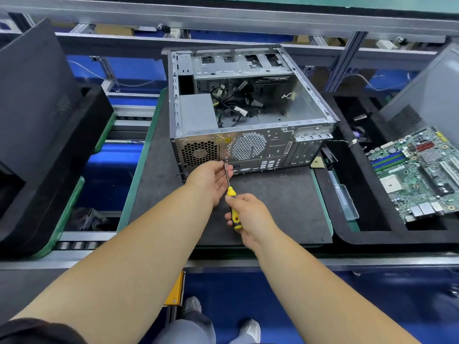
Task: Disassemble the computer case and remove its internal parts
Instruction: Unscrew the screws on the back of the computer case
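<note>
Yellow screwdriver (pixel 232 194) tip meets case (pixel 248 145) rear edge

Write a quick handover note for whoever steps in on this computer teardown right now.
Right hand grips the yellow screwdriver; its tip sits at a screw on the rear panel beside the power supply grille. Left hand steadies the shaft between its fingers.
Computer case lies on its side on the black mat, side panel off.
Done: motherboard is out, in the tray to the right.
Left: power supply, loose cables.
</note>
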Tool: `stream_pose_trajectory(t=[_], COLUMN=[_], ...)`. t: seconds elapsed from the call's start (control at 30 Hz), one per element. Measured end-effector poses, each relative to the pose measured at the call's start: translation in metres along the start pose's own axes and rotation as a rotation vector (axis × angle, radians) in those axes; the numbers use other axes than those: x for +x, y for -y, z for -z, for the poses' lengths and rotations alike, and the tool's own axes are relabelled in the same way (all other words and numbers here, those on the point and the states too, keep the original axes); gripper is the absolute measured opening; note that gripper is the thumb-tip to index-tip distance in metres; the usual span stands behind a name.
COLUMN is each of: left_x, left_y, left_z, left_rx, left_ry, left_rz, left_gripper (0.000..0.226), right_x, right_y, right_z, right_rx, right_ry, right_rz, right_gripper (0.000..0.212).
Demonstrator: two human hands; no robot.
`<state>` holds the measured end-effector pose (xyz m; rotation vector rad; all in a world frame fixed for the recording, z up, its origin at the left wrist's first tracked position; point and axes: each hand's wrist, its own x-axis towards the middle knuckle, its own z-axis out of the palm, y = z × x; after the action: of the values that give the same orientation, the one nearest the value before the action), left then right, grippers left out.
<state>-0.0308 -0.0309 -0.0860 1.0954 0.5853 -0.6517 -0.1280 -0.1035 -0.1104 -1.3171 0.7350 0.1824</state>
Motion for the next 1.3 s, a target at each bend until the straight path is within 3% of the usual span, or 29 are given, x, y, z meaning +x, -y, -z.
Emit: stream_pose_trajectory(t=[0.27,0.43,0.87,1.3], left_x=[-0.001,0.000,0.002,0.007], left_y=[0.002,0.003,0.005,0.010], left_z=[0.000,0.001,-0.002,-0.002], left_rx=[0.017,0.003,0.020,0.002], left_ry=[-0.021,-0.019,-0.018,-0.027], left_rz=[-0.033,-0.034,-0.050,-0.085], left_gripper=[0.018,0.022,0.019,0.019], right_x=[-0.007,-0.007,-0.003,-0.001], right_y=[0.008,0.011,0.009,0.008], right_z=[0.001,0.001,0.004,0.012], right_rx=[0.234,0.153,0.069,-0.001], right_ry=[0.021,-0.018,-0.053,-0.009], right_rz=[-0.129,-0.142,-0.108,-0.066], right_gripper=[0.021,0.027,0.009,0.012])
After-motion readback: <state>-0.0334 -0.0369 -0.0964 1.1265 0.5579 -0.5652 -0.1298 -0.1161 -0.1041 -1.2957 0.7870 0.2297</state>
